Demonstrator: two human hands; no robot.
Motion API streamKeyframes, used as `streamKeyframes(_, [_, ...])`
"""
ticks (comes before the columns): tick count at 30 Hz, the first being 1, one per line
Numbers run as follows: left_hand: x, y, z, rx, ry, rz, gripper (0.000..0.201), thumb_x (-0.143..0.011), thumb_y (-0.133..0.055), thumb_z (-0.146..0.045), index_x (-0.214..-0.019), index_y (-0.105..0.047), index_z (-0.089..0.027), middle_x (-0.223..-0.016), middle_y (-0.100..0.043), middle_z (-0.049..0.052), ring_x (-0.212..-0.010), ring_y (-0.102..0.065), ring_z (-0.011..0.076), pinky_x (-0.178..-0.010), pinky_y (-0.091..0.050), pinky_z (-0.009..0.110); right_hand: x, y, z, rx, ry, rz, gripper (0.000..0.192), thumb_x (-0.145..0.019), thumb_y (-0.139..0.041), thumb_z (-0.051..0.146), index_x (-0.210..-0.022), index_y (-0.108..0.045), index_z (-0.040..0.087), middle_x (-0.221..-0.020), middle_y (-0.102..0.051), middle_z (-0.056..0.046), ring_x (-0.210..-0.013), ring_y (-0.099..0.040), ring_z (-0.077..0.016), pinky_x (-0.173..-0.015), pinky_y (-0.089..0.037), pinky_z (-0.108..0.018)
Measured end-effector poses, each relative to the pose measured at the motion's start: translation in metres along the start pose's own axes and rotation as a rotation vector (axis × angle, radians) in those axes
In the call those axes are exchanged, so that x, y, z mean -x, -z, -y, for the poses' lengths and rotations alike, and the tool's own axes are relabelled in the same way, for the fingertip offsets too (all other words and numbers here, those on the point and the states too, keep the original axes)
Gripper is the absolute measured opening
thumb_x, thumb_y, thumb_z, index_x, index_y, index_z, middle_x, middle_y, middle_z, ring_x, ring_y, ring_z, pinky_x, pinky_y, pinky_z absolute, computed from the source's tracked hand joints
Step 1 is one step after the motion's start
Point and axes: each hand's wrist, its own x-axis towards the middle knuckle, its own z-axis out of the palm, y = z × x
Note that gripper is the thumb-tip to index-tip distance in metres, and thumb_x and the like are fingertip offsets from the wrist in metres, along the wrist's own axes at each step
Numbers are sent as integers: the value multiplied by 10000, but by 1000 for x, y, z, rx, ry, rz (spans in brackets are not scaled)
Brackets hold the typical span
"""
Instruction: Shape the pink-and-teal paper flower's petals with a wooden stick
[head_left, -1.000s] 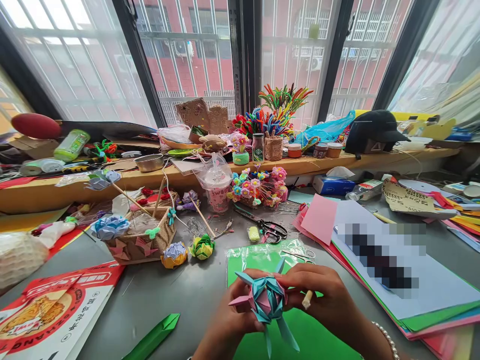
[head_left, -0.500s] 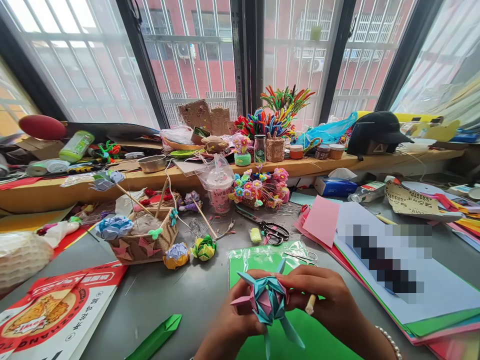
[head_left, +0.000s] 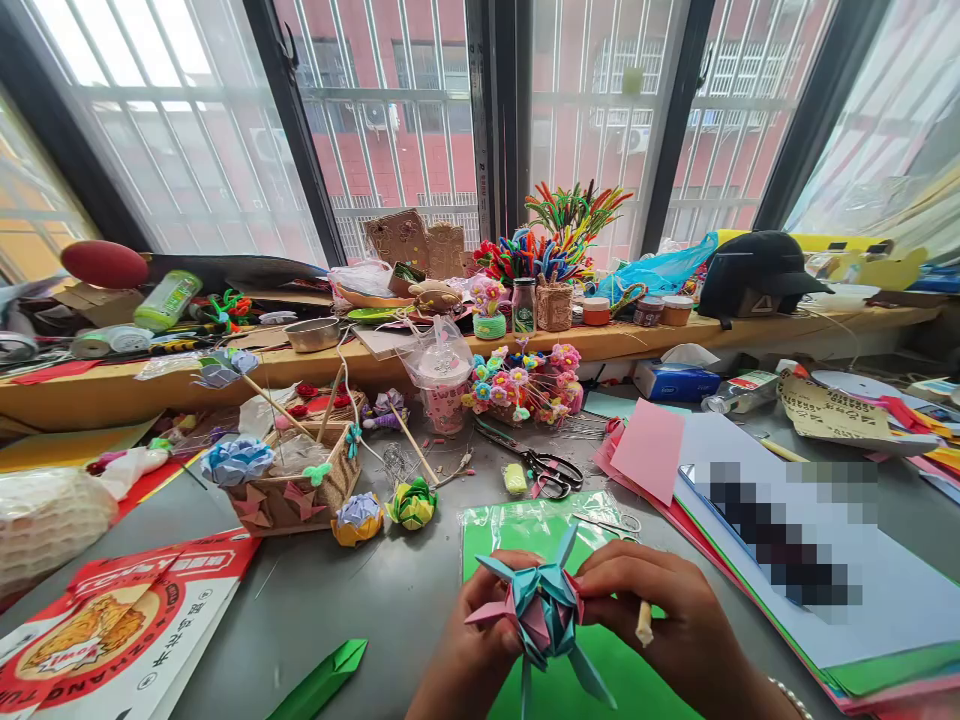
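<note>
A folded paper flower [head_left: 541, 612] in light blue and pink is held between my two hands, with several pointed petals sticking outward. My left hand [head_left: 480, 625] is closed on its left side, the thumb pressed against a pink petal. On the flower's right side, the fingers of my right hand [head_left: 660, 600] pinch its edge. A pale wooden stick [head_left: 643, 624] also pokes out from under my right fingers. Below both hands lies a green paper sheet [head_left: 600, 660] with a clear plastic sleeve at its top end.
Black scissors [head_left: 544, 468] and a yellow block [head_left: 514, 478] lie beyond the sheet. A cardboard box [head_left: 300, 500] with paper flowers stands left. Stacked coloured paper [head_left: 750, 450] fills the right side. A folded green strip [head_left: 322, 680] and a printed bag [head_left: 127, 620] are front left.
The view has shifted slightly, so everything sits a little lower and to the right. Both hands still hold the flower, and its tilt has changed slightly.
</note>
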Motion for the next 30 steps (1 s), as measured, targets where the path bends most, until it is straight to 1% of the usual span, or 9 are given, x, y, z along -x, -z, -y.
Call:
streamKeyframes(4, [-1, 7, 3, -30, 21, 33, 360, -452, -815, -411, -748, -725, -228, -740, -661, 12, -656, -590, 144, -616, -437, 230, 1, 1, -2, 7, 8, 29, 71, -812, -599, 197, -837, -666, 198, -679, -659, -37, -583, -626, -135, -527, -509, -212])
streamKeyframes(9, [-3, 13, 6, -54, 11, 14, 401, -453, -817, -410, -780, -718, -199, -726, -654, 16, -647, -567, 129, -598, -424, 208, 0, 1, -1, 60, 18, 17, 106, -832, -568, 215, -840, -671, 189, -673, -630, -37, -572, -608, -130, -514, -502, -207])
streamKeyframes(11, [-4, 14, 8, -27, 69, 18, 399, -496, -797, -425, -810, -711, -193, -679, -642, 11, -617, -564, 122, -584, -429, 207, -1, 0, 0, 78, 25, 0, 110, -836, -557, 203, -844, -665, 179, -674, -625, -39, -577, -608, -133, -516, -502, -208])
streamKeyframes(13, [-4, 15, 9, 26, 153, 32, 398, -550, -760, -454, -844, -705, -192, -706, -646, 21, -629, -581, 127, -594, -451, 222, -1, -1, 1, 106, 27, -31, 102, -832, -554, 191, -832, -654, 174, -672, -626, -38, -579, -608, -135, -507, -499, -206])
streamKeyframes(17, [-2, 16, 12, 108, 267, 181, 509, -567, -739, -483, -945, -682, -147, -807, -655, 53, -698, -624, 147, -642, -486, 252, -2, -1, 3, 199, -4, -102, 75, -810, -561, 178, -782, -630, 168, -654, -622, -30, -530, -593, -127, -442, -483, -183])
streamKeyframes(22, [-4, 19, 20, 250, 301, 350, 527, -493, -830, -334, -964, -655, -177, -843, -680, 37, -751, -653, 149, -669, -472, 230, -1, -2, 3, 278, -22, -156, 76, -811, -542, 162, -787, -611, 184, -659, -628, -23, -534, -590, -126, -390, -455, -169])
streamKeyframes(24, [-5, 18, 22, 283, 330, 333, 479, -480, -838, -315, -903, -662, -174, -821, -697, 45, -721, -664, 153, -646, -474, 227, 1, -4, 2, 314, -21, -169, 71, -809, -546, 160, -781, -606, 186, -648, -623, -19, -542, -590, -130, -414, -466, -178])
streamKeyframes(27, [-3, 12, 19, 243, 428, 160, 259, -611, -773, -312, -766, -669, -132, -721, -697, 45, -651, -653, 121, -608, -463, 208, 3, -8, -1, 332, 26, -147, 60, -806, -551, 155, -795, -606, 176, -646, -623, -23, -548, -591, -133, -460, -482, -193])
streamKeyframes(30, [0, 5, 11, 254, 448, 106, 172, -646, -753, -277, -681, -662, -135, -662, -681, 15, -607, -631, 90, -565, -444, 178, 5, -12, -3, 312, 49, -121, 90, -801, -540, 127, -834, -611, 170, -685, -638, -34, -573, -604, -135, -491, -491, -195])
